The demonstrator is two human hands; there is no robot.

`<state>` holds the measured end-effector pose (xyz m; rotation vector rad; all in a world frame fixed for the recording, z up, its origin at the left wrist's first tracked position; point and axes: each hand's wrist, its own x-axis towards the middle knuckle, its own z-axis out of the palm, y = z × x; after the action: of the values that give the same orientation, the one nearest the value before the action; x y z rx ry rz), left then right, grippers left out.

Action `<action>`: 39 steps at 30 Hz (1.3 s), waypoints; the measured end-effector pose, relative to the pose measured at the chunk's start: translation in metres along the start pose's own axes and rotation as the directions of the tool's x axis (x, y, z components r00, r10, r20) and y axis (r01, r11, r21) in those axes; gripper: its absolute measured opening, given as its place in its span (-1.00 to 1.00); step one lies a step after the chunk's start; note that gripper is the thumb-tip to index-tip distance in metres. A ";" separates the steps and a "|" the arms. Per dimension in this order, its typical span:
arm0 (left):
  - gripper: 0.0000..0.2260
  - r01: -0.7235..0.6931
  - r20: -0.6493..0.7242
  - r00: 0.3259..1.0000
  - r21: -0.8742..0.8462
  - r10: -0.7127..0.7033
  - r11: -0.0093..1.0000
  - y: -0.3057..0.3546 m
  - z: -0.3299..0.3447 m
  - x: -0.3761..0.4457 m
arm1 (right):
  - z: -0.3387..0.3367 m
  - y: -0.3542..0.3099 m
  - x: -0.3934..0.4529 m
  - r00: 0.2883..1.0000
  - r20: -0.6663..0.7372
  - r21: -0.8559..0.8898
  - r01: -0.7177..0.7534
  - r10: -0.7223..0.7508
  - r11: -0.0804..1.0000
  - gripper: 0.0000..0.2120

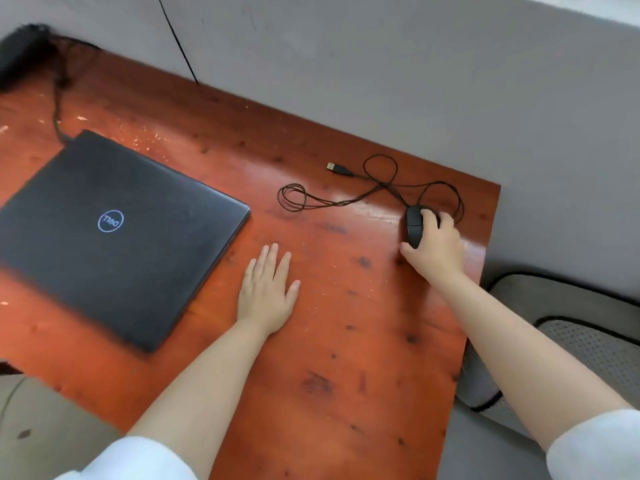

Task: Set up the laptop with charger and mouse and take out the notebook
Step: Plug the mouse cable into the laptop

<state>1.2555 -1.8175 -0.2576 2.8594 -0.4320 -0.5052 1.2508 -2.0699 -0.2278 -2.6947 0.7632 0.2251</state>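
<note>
A closed black laptop [114,233] lies flat on the reddish wooden table [346,341], at the left. A dark charger cable [57,109] runs from its far corner to a black bundle [20,53] at the back left. My right hand [436,247] grips a black wired mouse [414,225] near the table's right edge. The mouse's thin cord [346,199] loops loosely over the table and ends in a free USB plug [337,168], apart from the laptop. My left hand [266,292] rests flat on the table, fingers spread, right of the laptop. No notebook is in view.
A grey wall [381,64] stands behind the table, with a thin black wire [180,46] hanging down it. Grey cushions with black piping [571,327] lie beyond the table's right edge. A beige surface [41,427] shows at the lower left.
</note>
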 end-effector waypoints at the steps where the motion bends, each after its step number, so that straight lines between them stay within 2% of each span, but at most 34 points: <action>1: -0.46 0.004 -0.009 1.000 -0.001 -0.004 1.000 0.000 0.001 0.000 | 0.000 0.002 0.001 1.000 -0.019 -0.057 0.013 -0.014 0.998 -0.39; 3: -0.39 0.008 -0.017 1.000 0.006 -0.008 1.000 0.001 0.002 0.001 | -0.002 0.002 0.007 0.991 -0.100 -0.110 0.074 -0.085 0.991 -0.50; 5: -0.36 0.012 -0.019 1.000 0.018 -0.012 1.000 0.000 0.003 0.002 | -0.004 -0.005 0.019 0.958 -0.195 -0.094 0.197 -0.212 0.976 -0.62; 7: -0.36 0.021 -0.018 1.000 0.008 -0.021 1.000 0.000 0.004 0.003 | -0.005 -0.018 0.036 0.923 -0.222 -0.095 0.301 -0.315 0.949 -0.56; 9: -0.30 0.023 -0.031 0.999 0.005 -0.022 1.000 -0.002 0.005 0.004 | -0.007 -0.034 0.054 0.941 -0.098 -0.137 0.309 -0.323 0.941 -0.62; 11: -0.22 0.032 -0.026 0.999 0.020 -0.032 0.999 -0.003 0.006 0.005 | -0.006 -0.044 0.069 0.968 0.036 -0.202 0.249 -0.247 0.947 -0.62; 13: -0.22 0.042 -0.020 0.999 0.026 -0.042 0.999 -0.003 0.006 0.007 | -0.008 -0.049 0.080 0.980 0.040 -0.242 0.200 -0.196 0.949 -0.60; 16: -0.28 0.052 -0.026 0.998 0.017 -0.051 0.999 -0.004 0.004 0.008 | -0.015 -0.051 0.087 0.968 -0.044 -0.184 0.237 -0.249 0.954 -0.71; 19: -0.22 0.036 -0.020 0.999 0.015 -0.036 0.999 -0.003 0.005 0.006 | -0.018 -0.048 0.083 0.934 -0.028 -0.068 0.354 -0.356 0.933 -0.82; 23: -0.22 0.047 -0.055 0.997 0.003 -0.047 0.999 -0.003 0.005 0.008 | -0.024 -0.060 0.071 0.885 -0.057 0.108 0.466 -0.463 0.878 -0.84; 25: -0.25 0.032 -0.085 0.996 -0.018 -0.034 0.999 -0.003 0.003 0.009 | -0.027 -0.068 0.064 0.864 0.004 0.102 0.500 -0.503 0.860 -0.78; 30: -0.22 0.030 -0.027 0.999 -0.026 -0.030 0.999 -0.003 0.001 0.007 | -0.021 -0.074 0.042 0.826 0.251 -0.163 0.551 -0.505 0.819 -0.77; 32: -0.34 0.019 -0.028 0.999 -0.024 -0.020 1.000 0.000 -0.005 0.004 | -0.017 -0.076 0.032 0.808 0.352 -0.234 0.566 -0.473 0.791 -0.73; 34: -0.52 -0.088 -0.014 0.996 0.005 0.088 0.996 -0.004 -0.009 -0.006 | -0.014 -0.083 0.021 0.784 0.456 -0.285 0.576 -0.421 0.766 -0.73; 36: -0.58 -0.218 0.028 0.976 0.060 0.217 0.974 -0.021 -0.017 -0.017 | -0.007 -0.095 0.011 0.789 0.467 -0.298 0.566 -0.399 0.769 -0.83; 37: -0.59 -0.231 0.039 0.973 0.083 0.229 0.969 -0.035 -0.023 -0.022 | -0.001 -0.103 0.007 0.798 0.459 -0.296 0.552 -0.392 0.779 -0.79; 39: -0.61 -0.228 -0.025 0.973 0.109 0.232 0.968 -0.066 -0.035 -0.023 | 0.011 -0.122 -0.001 0.810 0.451 -0.241 0.515 -0.375 0.823 -0.68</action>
<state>1.2640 -1.7438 -0.2353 2.8601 -0.7939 -0.3962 1.3148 -1.9676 -0.2050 -2.9173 -0.0648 0.8115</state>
